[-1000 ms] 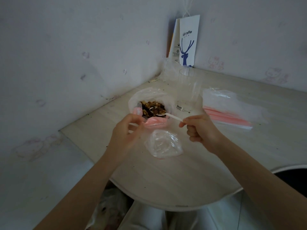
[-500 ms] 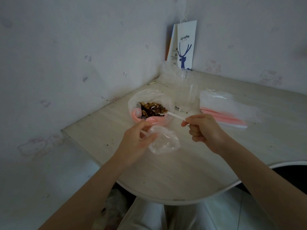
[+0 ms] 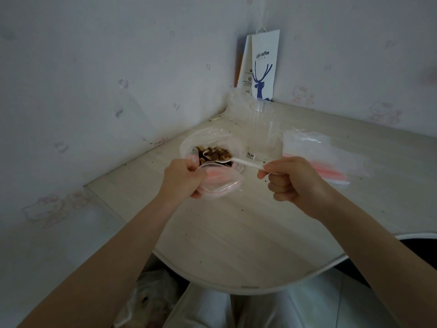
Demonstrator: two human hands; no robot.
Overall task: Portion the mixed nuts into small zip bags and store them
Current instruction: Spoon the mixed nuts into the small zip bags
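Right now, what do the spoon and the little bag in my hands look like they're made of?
Spoon: probably plastic, matte white; the thin handle looks slightly translucent. Small zip bag: soft clear plastic film, glossy; it crumples and shows a red zip line along its mouth.

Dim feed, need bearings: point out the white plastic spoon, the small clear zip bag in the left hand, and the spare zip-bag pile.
White plastic spoon (image 3: 248,164), head view, mid-handle.
Small clear zip bag (image 3: 224,179), head view, front wall near mouth.
Spare zip-bag pile (image 3: 316,147), head view, top film.
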